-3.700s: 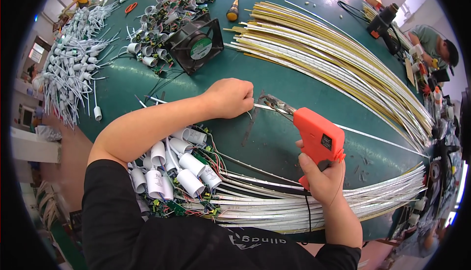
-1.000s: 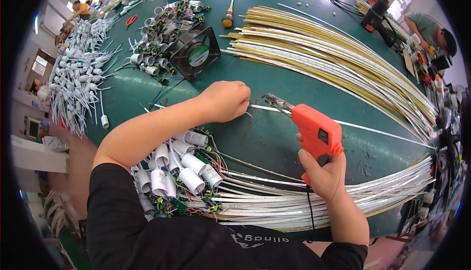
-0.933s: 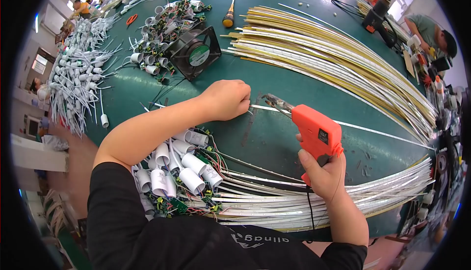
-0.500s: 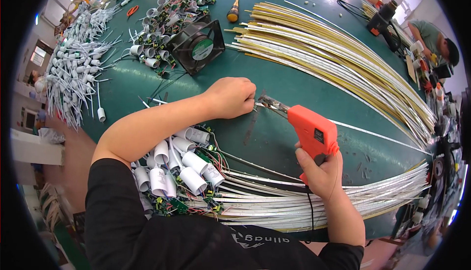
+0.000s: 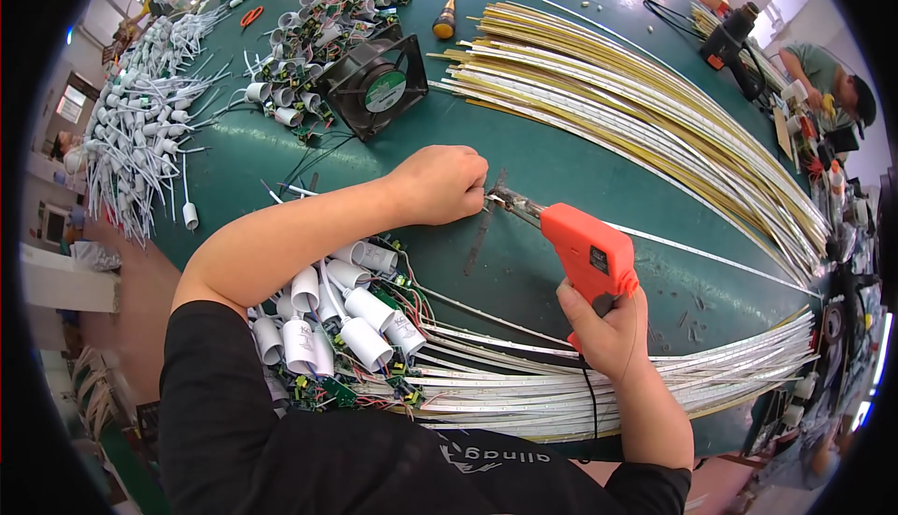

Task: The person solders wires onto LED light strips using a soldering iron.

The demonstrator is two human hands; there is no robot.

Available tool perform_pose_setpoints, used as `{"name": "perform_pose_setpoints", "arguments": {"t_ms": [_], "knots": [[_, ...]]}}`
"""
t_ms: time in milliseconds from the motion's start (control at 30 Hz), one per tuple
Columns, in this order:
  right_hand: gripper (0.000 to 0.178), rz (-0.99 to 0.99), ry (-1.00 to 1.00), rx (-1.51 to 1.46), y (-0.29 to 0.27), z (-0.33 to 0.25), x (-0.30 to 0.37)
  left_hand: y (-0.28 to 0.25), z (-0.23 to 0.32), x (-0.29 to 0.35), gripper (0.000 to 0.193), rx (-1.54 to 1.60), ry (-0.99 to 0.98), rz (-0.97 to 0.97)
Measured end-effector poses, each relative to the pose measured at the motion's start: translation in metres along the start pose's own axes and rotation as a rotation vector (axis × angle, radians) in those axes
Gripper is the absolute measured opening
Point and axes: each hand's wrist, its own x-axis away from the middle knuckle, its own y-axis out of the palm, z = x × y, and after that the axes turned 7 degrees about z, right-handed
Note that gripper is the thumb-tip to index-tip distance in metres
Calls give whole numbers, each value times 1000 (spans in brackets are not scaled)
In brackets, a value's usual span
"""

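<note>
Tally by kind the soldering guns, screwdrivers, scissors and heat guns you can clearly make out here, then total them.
Soldering gun, in the right hand: 1
Screwdriver: 1
Scissors: 1
Heat gun: 1
Total: 4

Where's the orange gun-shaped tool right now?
Head view, right of centre: the orange gun-shaped tool is in the right hand, pointing toward the left hand, below the yellow-and-white strips.

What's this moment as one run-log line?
left hand: closed, contents hidden | right hand: gripping red soldering gun | soldering tip: beside left hand, at end of LED strip, contact unclear
</note>
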Motion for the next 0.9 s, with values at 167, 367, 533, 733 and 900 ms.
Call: {"name": "perform_pose_setpoints", "arguments": {"t_ms": [167,367,533,733,900], "knots": [[29,15,22,-57,-6,-4,3,0,1,1,10,11,-3,-4],[41,37,40,-133,-3,-7,4,0,-1,2,11,14,-11,-8],[43,49,38,-170,-8,-4,4,-1,1,-1,11,12,2,-10],[44,47,34,-193,-7,-3,4,-2,0,-1,11,16,-4,-16],[45,44,-1,-172,-10,-1,4,-2,0,-1,12,13,-3,-28]]}}
